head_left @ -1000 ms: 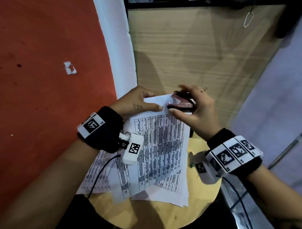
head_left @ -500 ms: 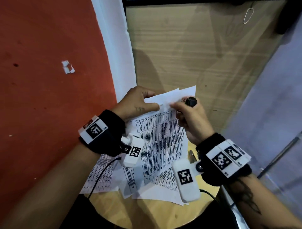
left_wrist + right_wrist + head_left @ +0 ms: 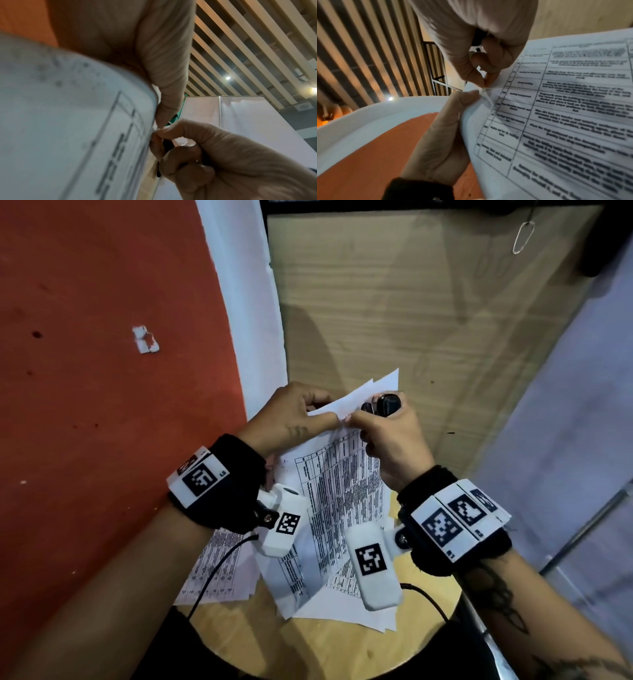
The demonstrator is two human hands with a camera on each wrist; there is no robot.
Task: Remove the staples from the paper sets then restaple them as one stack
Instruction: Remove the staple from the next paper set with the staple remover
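Observation:
A printed paper set [image 3: 342, 484] is lifted off the round wooden table [image 3: 342, 652], its top corner raised. My left hand [image 3: 323, 414] pinches that corner, thumb on the printed side [image 3: 464, 100]. My right hand [image 3: 351, 419] keeps a black staple remover [image 3: 382, 404] tucked in its curled fingers. Its thumb and forefinger [image 3: 481, 79] pinch at the same corner, where a small staple-like bit [image 3: 483, 90] shows. In the left wrist view the remover [image 3: 167, 144] shows dark between the right fingers, beside the curved paper [image 3: 68, 121].
More printed sheets [image 3: 222, 570] lie on the table under the raised set, overhanging its left edge. Left of the table there is a red surface with a white scrap [image 3: 145, 340]. A wooden panel [image 3: 411, 302] stands behind, with a metal clip [image 3: 522, 234] hanging on it.
The right hand took the remover's jaws off the corner, tucked the tool into its palm, and now pinches the corner with thumb and forefinger. The paper's top edge rose.

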